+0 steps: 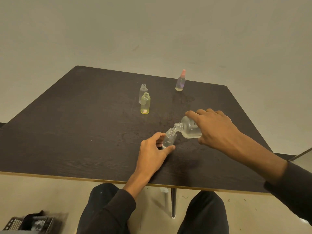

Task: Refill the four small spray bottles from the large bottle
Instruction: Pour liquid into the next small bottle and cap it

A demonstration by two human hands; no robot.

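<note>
My right hand [214, 127] grips the large clear bottle [190, 128], tipped to the left so its open neck meets the mouth of a small clear bottle [169, 138]. My left hand [152, 152] holds that small bottle near its base on the dark table [67, 132]. Farther back stand an uncapped yellow-tinted small bottle [145, 103] and, just behind it, an uncapped clear small bottle [143, 92]. At the back right a small bottle with a pink spray cap [180, 81] stands upright with liquid in it.
Wet patches mark the tabletop around the bottles. The table's near edge runs across above my knees. A dark crate-like object [32, 222] sits on the floor at the lower left. A table leg [173, 202] stands between my legs.
</note>
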